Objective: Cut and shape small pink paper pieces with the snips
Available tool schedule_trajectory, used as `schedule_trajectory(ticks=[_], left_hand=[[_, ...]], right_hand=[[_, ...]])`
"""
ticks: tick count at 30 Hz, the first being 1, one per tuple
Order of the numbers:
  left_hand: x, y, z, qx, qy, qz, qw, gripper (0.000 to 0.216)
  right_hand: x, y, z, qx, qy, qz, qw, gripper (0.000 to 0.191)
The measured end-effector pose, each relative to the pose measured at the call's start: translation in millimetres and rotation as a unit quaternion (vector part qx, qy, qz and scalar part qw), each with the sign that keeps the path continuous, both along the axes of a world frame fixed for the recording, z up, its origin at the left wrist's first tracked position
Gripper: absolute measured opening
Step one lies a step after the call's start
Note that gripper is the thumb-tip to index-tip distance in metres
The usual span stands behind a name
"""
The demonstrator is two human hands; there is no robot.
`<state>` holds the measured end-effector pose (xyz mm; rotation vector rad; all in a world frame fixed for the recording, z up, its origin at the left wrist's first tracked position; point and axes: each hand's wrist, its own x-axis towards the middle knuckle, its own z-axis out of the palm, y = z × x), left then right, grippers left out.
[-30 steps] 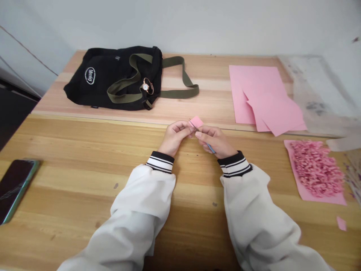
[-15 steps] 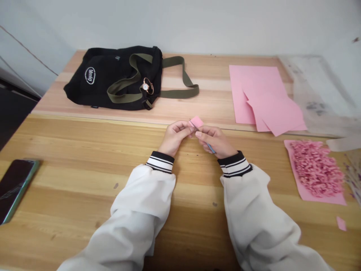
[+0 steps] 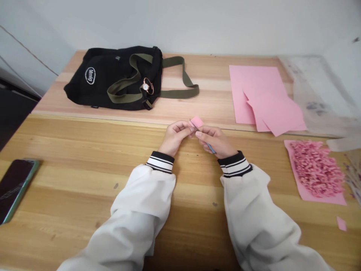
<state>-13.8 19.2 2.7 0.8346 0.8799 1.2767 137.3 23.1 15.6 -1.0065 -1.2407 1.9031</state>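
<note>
A small piece of pink paper (image 3: 197, 121) stands up between my two hands, above the middle of the table. My left hand (image 3: 175, 136) pinches its lower left side between thumb and fingers. Wrapped around a thin blue-handled tool (image 3: 210, 148) is my right hand (image 3: 216, 140); the tool's slim dark metal end lies across the paper, beside the left fingertips. Its exact kind is too small to tell. Fingers hide the paper's lower edge and the tool's middle.
A black bag (image 3: 104, 79) with a watch (image 3: 146, 86) on it lies at the back left. Pink sheets (image 3: 258, 90) are at the back right, near clear plastic (image 3: 324, 94). Curled pink bits (image 3: 318, 169) form a pile on the right. A phone (image 3: 17, 188) lies left.
</note>
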Motion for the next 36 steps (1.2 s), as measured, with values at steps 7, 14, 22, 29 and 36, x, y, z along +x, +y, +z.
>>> schedule_trajectory(ticks=[7, 14, 22, 29, 36], left_hand=[[0.4, -0.3, 1.2, -0.008, 0.003, 0.001, 1.000, 0.025], [0.0, -0.2, 0.7, -0.007, 0.004, 0.001, 1.000, 0.024], [0.5, -0.4, 1.0, -0.007, 0.005, 0.003, 1.000, 0.025], [0.5, -0.4, 0.8, -0.009, 0.002, 0.007, 1.000, 0.024], [1.2, -1.3, 2.5, -0.011, -0.005, 0.013, 1.000, 0.022]], right_hand=[[0.2, -0.1, -0.2, 0.003, -0.003, -0.002, 1.000, 0.040], [0.0, -0.2, 0.2, 0.002, -0.003, -0.003, 1.000, 0.040], [0.0, 0.1, -0.3, 0.004, -0.003, 0.001, 1.000, 0.040], [-0.1, -0.2, -0.5, 0.007, -0.003, -0.002, 1.000, 0.038], [0.2, -0.3, -0.1, 0.002, 0.002, -0.002, 1.000, 0.038]])
